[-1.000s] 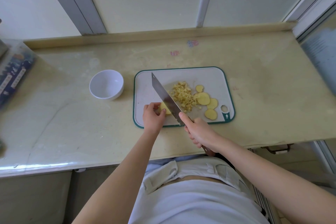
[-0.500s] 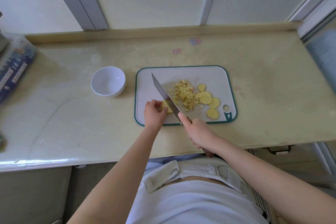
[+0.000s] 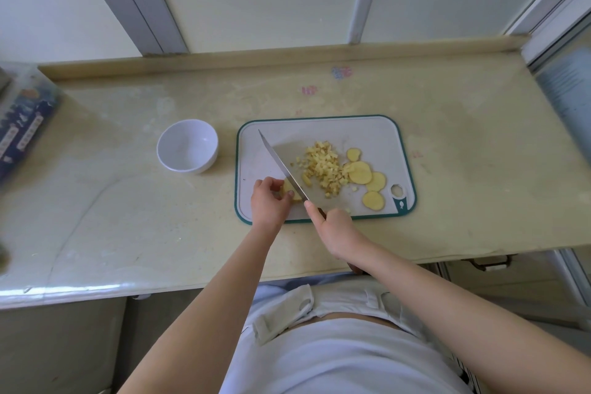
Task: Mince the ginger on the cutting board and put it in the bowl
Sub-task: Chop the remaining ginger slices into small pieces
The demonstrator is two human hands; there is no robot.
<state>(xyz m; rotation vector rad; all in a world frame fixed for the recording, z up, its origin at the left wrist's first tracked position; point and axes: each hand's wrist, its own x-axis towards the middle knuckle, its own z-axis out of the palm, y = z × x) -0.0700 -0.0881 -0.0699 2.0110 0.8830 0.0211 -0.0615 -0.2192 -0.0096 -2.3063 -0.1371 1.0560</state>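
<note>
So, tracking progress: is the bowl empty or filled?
Empty: the bowl shows only bare white inside; all ginger lies on the cutting board.

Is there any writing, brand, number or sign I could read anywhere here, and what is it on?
No text here can be read.
Dark blue package, left edge: pale label strips with characters, too blurred to read.
Counter: a pink mark and a blue-pink mark, both illegible.
Cutting board, near right corner: a small white fish-shaped sign, no words.
Panel, right edge: faint lines of print, too small to read.
</note>
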